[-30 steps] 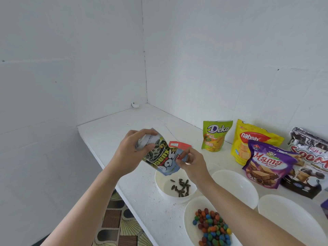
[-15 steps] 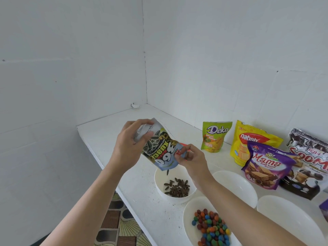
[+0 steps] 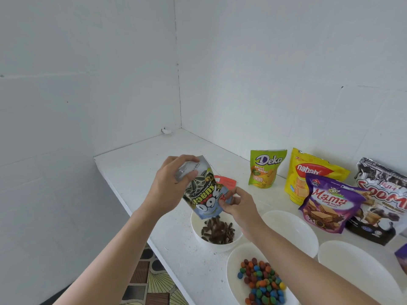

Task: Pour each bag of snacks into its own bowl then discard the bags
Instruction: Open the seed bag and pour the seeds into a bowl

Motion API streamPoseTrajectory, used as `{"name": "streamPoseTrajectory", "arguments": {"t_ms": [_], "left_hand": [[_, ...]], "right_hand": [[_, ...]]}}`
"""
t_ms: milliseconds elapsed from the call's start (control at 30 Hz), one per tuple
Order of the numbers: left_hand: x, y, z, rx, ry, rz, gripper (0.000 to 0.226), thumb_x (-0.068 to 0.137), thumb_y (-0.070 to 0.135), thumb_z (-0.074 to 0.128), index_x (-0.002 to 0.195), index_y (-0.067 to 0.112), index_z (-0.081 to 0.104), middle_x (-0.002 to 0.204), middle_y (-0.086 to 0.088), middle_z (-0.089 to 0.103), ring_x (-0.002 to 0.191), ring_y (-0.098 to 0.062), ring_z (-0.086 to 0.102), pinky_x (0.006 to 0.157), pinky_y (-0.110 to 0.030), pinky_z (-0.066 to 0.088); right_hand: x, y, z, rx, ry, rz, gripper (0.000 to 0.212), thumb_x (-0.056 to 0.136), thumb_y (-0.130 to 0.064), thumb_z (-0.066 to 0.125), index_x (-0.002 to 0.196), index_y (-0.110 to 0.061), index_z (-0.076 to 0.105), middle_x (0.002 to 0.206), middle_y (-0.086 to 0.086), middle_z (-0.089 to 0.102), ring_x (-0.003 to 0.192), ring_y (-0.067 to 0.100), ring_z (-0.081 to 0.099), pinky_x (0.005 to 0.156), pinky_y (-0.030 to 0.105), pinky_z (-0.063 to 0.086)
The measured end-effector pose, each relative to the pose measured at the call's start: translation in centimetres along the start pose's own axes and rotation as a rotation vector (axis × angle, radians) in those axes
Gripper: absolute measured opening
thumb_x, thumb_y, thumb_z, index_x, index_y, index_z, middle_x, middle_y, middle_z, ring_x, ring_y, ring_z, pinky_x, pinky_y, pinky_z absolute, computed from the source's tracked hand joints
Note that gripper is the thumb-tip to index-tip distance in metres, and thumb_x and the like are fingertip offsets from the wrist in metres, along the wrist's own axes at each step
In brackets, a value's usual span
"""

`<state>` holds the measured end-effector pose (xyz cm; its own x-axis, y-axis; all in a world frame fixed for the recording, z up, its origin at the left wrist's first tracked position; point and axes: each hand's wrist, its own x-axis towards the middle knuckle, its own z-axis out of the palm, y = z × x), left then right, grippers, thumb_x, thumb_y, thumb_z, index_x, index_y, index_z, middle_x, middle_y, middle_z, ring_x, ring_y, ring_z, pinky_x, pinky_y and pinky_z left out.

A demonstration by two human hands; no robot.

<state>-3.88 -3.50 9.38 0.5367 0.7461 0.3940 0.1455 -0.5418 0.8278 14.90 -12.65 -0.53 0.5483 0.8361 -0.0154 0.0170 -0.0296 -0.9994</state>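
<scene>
Seeds [image 3: 218, 232] heap higher in the bowl [image 3: 211, 246] — left grip [image 3: 167, 192] clutches the upturned bag [image 3: 202, 194], right grip [image 3: 241, 208] pinches its mouth; nearly emptied, I'd say.

Your seed bag [image 3: 204, 194] is black, yellow and pale blue with a striped-seed print; the seeds [image 3: 218, 231] are dark brown, in a white bowl [image 3: 211, 246]. Your candies [image 3: 261, 280] are red, blue, green, orange and brown. On the white counter [image 3: 136, 172] you have a green bag [image 3: 265, 170], a yellow bag [image 3: 308, 172] and a purple bag [image 3: 328, 205].
</scene>
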Motion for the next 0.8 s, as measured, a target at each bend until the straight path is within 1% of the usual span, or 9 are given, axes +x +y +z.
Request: {"name": "streamPoseTrajectory", "arguments": {"t_ms": [100, 233, 333, 400, 467, 533, 600, 700, 800], "left_hand": [[0.0, 0.6, -0.1, -0.068, 0.073, 0.072, 0.02, 0.1, 0.018, 0.062, 0.114, 0.032, 0.066, 0.119, 0.005, 0.055, 0.101, 0.0, 0.062, 0.066, -0.019, 0.059], [0.3, 1.1, -0.2, -0.07, 0.097, 0.135, 0.02, 0.1, 0.021, 0.062, 0.115, 0.034, 0.067, 0.123, 0.008, 0.054, 0.107, -0.006, 0.061, 0.07, -0.024, 0.061], [0.5, 1.0, -0.3, -0.033, 0.019, 0.075, 0.022, 0.1, 0.02, 0.061, 0.119, 0.03, 0.066, 0.121, 0.007, 0.051, 0.106, -0.006, 0.06, 0.067, -0.016, 0.058], [0.5, 0.6, -0.3, 0.094, -0.076, 0.029, 0.029, 0.099, 0.019, 0.064, 0.125, 0.031, 0.062, 0.121, 0.004, 0.049, 0.105, -0.012, 0.059, 0.068, -0.014, 0.057], [0.4, 0.1, -0.2, 0.14, -0.14, 0.003, 0.036, 0.096, 0.015, 0.066, 0.127, 0.033, 0.06, 0.122, 0.002, 0.049, 0.107, -0.016, 0.059, 0.073, -0.02, 0.061], [0.3, 0.1, -0.1, 0.101, -0.123, 0.006, 0.037, 0.096, 0.011, 0.066, 0.125, 0.033, 0.061, 0.121, 0.002, 0.05, 0.108, -0.017, 0.06, 0.077, -0.03, 0.063], [0.3, 0.4, 0.0, 0.018, -0.067, 0.022, 0.035, 0.097, 0.007, 0.064, 0.122, 0.031, 0.063, 0.121, 0.002, 0.051, 0.106, -0.016, 0.062, 0.074, -0.03, 0.063], [0.3, 1.1, 0.1, -0.07, -0.005, 0.077, 0.033, 0.098, 0.004, 0.062, 0.122, 0.027, 0.064, 0.123, 0.002, 0.051, 0.106, -0.012, 0.063, 0.07, -0.021, 0.061], [0.2, 1.7, 0.2, -0.098, 0.028, 0.152, 0.033, 0.098, 0.002, 0.062, 0.124, 0.021, 0.065, 0.122, 0.005, 0.051, 0.106, 0.005, 0.06, 0.073, -0.017, 0.059]], "right_hand": [[0.2, -1.0, 0.0, 0.023, 0.015, -0.069, 0.022, 0.084, -0.001, 0.075, 0.084, -0.012, 0.056, 0.095, 0.03, 0.07, 0.099, 0.044, 0.068, 0.091, 0.059, 0.054], [0.4, -1.9, -0.1, 0.071, 0.02, -0.122, 0.024, 0.085, 0.006, 0.072, 0.084, -0.01, 0.053, 0.098, 0.029, 0.071, 0.099, 0.038, 0.07, 0.089, 0.053, 0.057], [0.3, -1.4, -0.2, 0.039, 0.018, -0.083, 0.024, 0.084, 0.003, 0.074, 0.083, -0.011, 0.054, 0.098, 0.028, 0.071, 0.099, 0.037, 0.07, 0.089, 0.055, 0.057], [0.2, -0.7, -0.4, 0.008, 0.012, -0.013, 0.024, 0.082, 0.003, 0.076, 0.08, -0.011, 0.056, 0.095, 0.025, 0.073, 0.098, 0.036, 0.071, 0.088, 0.053, 0.058], [0.0, -0.4, -0.5, -0.005, 0.007, 0.052, 0.025, 0.08, 0.004, 0.077, 0.077, -0.012, 0.058, 0.092, 0.02, 0.074, 0.097, 0.035, 0.071, 0.078, 0.043, 0.059], [-0.2, -0.3, -0.6, -0.006, 0.005, 0.062, 0.025, 0.081, 0.003, 0.077, 0.078, -0.012, 0.058, 0.086, 0.014, 0.074, 0.096, 0.034, 0.071, 0.072, 0.035, 0.056], [-0.2, -0.5, -0.6, 0.001, 0.005, 0.044, 0.024, 0.082, 0.001, 0.077, 0.08, -0.011, 0.056, 0.085, 0.013, 0.075, 0.097, 0.034, 0.071, 0.077, 0.038, 0.057], [0.0, -1.2, -0.6, 0.026, 0.025, -0.03, 0.023, 0.083, 0.001, 0.076, 0.084, -0.011, 0.056, 0.093, 0.022, 0.074, 0.099, 0.038, 0.07, 0.09, 0.051, 0.057], [0.2, -2.0, -0.7, 0.07, 0.058, -0.1, 0.023, 0.084, 0.005, 0.072, 0.084, -0.01, 0.055, 0.097, 0.025, 0.073, 0.098, 0.034, 0.07, 0.084, 0.046, 0.057]]}}
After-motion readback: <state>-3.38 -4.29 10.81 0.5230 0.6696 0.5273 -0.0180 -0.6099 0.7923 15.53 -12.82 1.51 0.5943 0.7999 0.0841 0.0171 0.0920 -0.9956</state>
